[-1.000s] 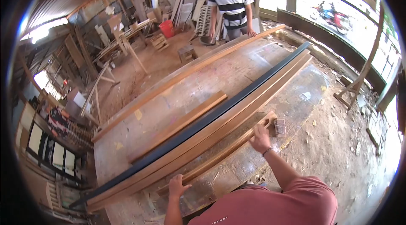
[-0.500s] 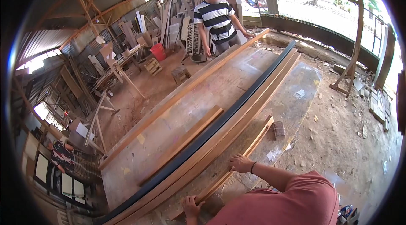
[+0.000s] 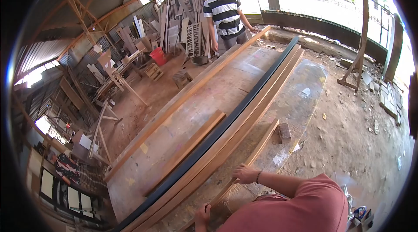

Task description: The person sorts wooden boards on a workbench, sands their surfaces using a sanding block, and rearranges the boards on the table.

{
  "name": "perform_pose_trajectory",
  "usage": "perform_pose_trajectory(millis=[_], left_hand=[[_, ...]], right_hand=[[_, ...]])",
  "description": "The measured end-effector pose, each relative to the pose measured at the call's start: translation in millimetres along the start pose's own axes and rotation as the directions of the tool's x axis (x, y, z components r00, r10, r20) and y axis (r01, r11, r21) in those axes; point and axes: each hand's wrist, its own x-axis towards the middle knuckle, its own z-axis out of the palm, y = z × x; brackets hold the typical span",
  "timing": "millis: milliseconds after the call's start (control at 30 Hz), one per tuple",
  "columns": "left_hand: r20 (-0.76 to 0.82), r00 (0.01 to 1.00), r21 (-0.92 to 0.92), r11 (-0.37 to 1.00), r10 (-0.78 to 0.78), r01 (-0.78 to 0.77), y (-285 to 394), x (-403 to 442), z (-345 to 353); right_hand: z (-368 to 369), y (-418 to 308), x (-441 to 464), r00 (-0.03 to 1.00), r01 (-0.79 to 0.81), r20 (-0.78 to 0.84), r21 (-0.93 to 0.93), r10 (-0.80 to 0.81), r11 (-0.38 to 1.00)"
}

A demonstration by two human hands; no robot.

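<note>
A narrow wooden strip [image 3: 263, 141] lies along the near side of the worktable [image 3: 300, 79]. My right hand [image 3: 245, 174] is closed over the strip near its middle. At the strip's near end my left hand [image 3: 202, 215] grips it, partly cut off by the bottom edge. Past the strip run two long brown boards [image 3: 244, 132] and a dark blue bar [image 3: 235, 114], side by side. A shorter wooden piece [image 3: 193, 145] rests beyond the bar. Right of the strip's far end sits a small block [image 3: 284, 131].
Across the table a person in a striped shirt [image 3: 224, 16] has a hand near the end of a long beam [image 3: 196, 88] on the far edge. Behind are a red bucket [image 3: 158, 56], wooden crates [image 3: 153, 71] and stacked boards. A wooden stand [image 3: 358, 68] is at the right.
My right hand has moved back along the strip, away from its far end. The strip's angle has shifted slightly. The camera view has turned, and the person's head and arm have shifted.
</note>
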Motion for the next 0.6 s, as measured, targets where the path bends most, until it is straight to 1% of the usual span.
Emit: perform_pose_trajectory(millis=[33,67,133,167,233,267,333,367,433,467,500,533,567,600], left_hand=[[0.052,0.997,0.009,0.998,-0.056,0.056,5.6,5.4,-2.3],[0.053,0.997,0.012,0.999,-0.053,0.052,10.1,9.8,-2.7],[0.123,0.992,0.038,0.999,-0.031,0.027,16.2,20.2,1.3],[0.123,0.992,0.039,0.999,-0.027,0.022,15.3,23.5,5.7],[0.180,0.983,0.011,1.000,0.025,-0.027,14.1,30.1,14.2],[0.181,0.983,0.012,1.000,0.025,-0.027,15.1,30.1,14.5],[0.174,0.985,0.020,1.000,-0.009,0.006,18.0,28.5,13.5],[0.176,0.984,0.022,1.000,-0.012,0.008,20.1,26.4,12.2],[0.175,0.982,0.034,0.998,-0.066,0.061,24.2,22.9,9.7],[0.178,0.982,0.034,0.997,-0.067,0.062,20.1,22.3,12.2],[0.128,0.991,0.006,0.999,-0.037,0.037,11.7,19.7,16.5],[0.081,0.997,-0.020,1.000,-0.012,0.014,4.9,12.5,16.7],[0.102,0.994,-0.012,0.999,-0.029,0.030,7.7,4.0,6.0],[0.124,0.991,-0.030,0.998,-0.046,0.050,17.4,-0.3,-7.4]], right_hand=[[10.3,-3.9,8.0,0.999,0.014,0.048,0.007,-0.014,1.000],[19.3,-11.7,14.3,0.999,0.013,0.043,0.008,-0.013,1.000],[35.2,-26.7,28.0,0.990,0.062,0.125,0.007,-0.062,0.998],[40.9,-35.1,32.3,0.991,0.059,0.121,0.006,-0.060,0.998],[48.7,-45.4,37.8,0.987,0.026,0.154,0.048,-0.033,0.999],[48.8,-43.4,38.6,0.988,0.026,0.153,0.049,-0.033,0.998],[47.6,-36.7,39.0,0.972,-0.044,0.236,0.119,0.015,0.992],[45.3,-32.1,35.7,0.971,-0.044,0.237,0.122,0.014,0.992],[31.7,-15.3,24.5,0.989,-0.049,0.142,0.103,0.034,0.994],[16.0,-9.3,20.3,0.988,-0.052,0.148,0.081,0.040,0.995],[-0.1,-3.3,15.2,0.987,-0.056,0.156,0.064,0.045,0.996],[-3.1,10.6,9.3,0.990,-0.071,0.127,0.056,0.064,0.996],[-3.4,19.2,1.9,0.991,-0.089,0.105,0.061,0.082,0.994],[-23.5,21.7,-6.1,0.987,-0.115,0.122,0.072,0.106,0.991]])
